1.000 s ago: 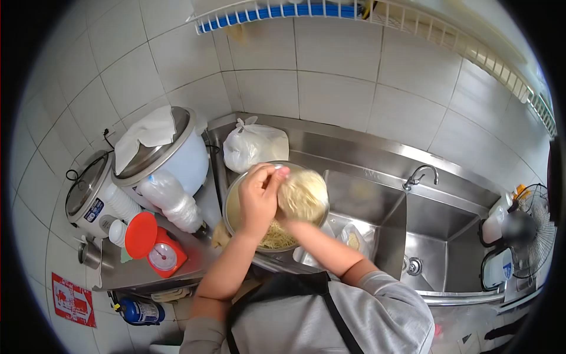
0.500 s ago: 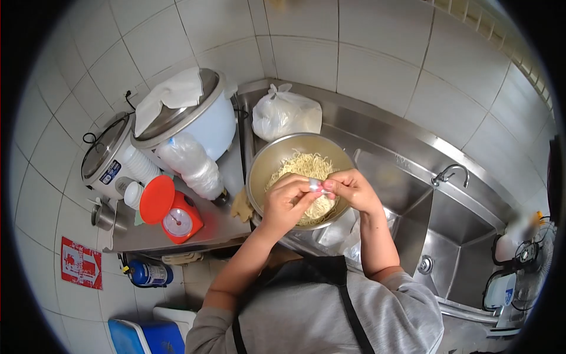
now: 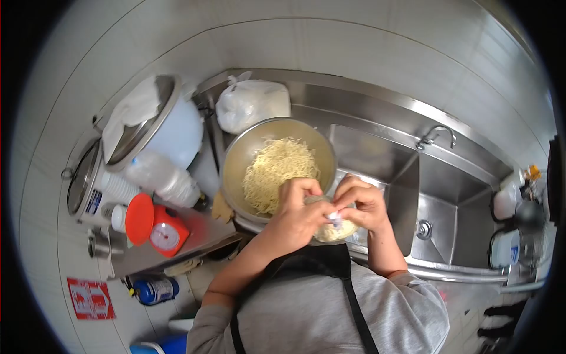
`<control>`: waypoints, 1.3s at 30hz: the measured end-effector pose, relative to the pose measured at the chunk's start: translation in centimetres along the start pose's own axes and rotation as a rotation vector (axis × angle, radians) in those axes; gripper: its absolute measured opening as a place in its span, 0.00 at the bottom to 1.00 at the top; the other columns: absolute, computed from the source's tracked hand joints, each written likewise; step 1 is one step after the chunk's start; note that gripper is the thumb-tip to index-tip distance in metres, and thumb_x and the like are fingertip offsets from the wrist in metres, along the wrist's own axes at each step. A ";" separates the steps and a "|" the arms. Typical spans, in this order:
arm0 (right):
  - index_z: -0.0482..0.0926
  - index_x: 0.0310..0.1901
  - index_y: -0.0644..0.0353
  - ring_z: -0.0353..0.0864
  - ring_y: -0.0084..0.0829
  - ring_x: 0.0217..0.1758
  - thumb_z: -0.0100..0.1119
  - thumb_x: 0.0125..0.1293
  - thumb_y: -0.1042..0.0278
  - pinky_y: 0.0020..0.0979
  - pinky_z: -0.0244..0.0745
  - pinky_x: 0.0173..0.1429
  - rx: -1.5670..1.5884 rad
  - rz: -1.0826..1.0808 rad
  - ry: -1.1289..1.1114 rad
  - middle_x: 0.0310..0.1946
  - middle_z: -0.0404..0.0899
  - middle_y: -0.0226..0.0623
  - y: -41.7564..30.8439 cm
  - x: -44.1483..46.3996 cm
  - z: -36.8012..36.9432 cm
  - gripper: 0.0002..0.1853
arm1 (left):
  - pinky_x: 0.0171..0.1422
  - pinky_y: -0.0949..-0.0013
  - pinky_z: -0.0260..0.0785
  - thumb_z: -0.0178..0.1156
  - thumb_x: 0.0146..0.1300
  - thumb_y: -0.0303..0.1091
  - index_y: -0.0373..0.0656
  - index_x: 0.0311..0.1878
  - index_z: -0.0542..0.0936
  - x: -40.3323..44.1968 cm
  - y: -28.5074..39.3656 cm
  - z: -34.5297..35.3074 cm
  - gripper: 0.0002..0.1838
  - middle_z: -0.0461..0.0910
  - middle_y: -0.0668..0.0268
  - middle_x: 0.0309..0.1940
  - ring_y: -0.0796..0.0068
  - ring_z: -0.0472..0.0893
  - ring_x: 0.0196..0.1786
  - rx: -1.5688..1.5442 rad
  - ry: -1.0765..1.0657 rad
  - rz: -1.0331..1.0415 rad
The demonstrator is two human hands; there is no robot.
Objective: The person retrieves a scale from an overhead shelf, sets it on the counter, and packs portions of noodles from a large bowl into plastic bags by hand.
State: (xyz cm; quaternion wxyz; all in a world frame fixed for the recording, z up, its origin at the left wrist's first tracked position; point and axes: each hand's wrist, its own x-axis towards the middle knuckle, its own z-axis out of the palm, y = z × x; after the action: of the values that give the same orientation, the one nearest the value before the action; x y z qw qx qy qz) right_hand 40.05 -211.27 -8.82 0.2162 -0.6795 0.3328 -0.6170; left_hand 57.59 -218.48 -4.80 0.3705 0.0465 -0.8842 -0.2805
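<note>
My left hand (image 3: 298, 215) and my right hand (image 3: 364, 203) are both closed, pinching the gathered neck of a clear plastic bag (image 3: 335, 232). Pale noodles show through its side, and it hangs close to my apron, at the near right of a large metal bowl (image 3: 234, 171). Loose yellow noodles (image 3: 277, 168) lie inside the bowl, heaped across its bottom. My fingers cover part of the bag's top.
Left of the bowl stand a red kitchen scale (image 3: 168, 231), a wrapped stack of clear plastic containers (image 3: 168, 180) and a large lidded pot (image 3: 180, 133). Behind it sits a knotted white bag (image 3: 253, 103). To the right are a steel sink (image 3: 439, 218) and its faucet (image 3: 436, 137).
Both hands have come from over the bowl down towards my body with the bag. Its noodle-filled part now shows beside the bowl's edge. The head view has shifted.
</note>
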 end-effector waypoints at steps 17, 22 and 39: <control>0.75 0.30 0.61 0.70 0.35 0.31 0.62 0.56 0.70 0.32 0.66 0.36 -0.691 -0.035 0.537 0.26 0.73 0.34 -5.9 -5.8 -0.4 0.07 | 0.47 0.78 0.64 0.49 0.57 0.15 0.37 0.39 0.68 3.2 -1.0 10.3 0.08 0.70 0.65 0.35 0.81 0.70 0.39 -0.718 -0.036 -0.148; 0.78 0.36 0.63 0.72 0.28 0.30 0.64 0.55 0.70 0.27 0.66 0.34 -0.377 0.156 0.721 0.28 0.75 0.33 -9.0 -7.8 -0.1 0.09 | 0.45 0.80 0.64 0.51 0.61 0.19 0.39 0.38 0.66 3.9 0.9 11.0 0.06 0.69 0.67 0.34 0.83 0.70 0.38 -0.921 -0.175 -0.141; 0.69 0.28 0.62 0.64 0.35 0.33 0.53 0.48 0.82 0.32 0.61 0.38 -0.953 0.125 0.872 0.25 0.67 0.35 -10.9 -7.3 1.5 0.06 | 0.54 0.76 0.57 0.54 0.63 0.26 0.43 0.35 0.64 4.0 0.7 13.1 0.08 0.69 0.67 0.36 0.81 0.67 0.43 -1.504 -0.531 -0.037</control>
State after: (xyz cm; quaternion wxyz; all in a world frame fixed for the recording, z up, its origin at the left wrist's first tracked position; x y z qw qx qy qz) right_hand 43.47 -198.71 -6.40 -0.2285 -0.3674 0.6662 -0.6075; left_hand 45.84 -212.97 -9.36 0.0749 -0.2698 -0.5156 -0.8098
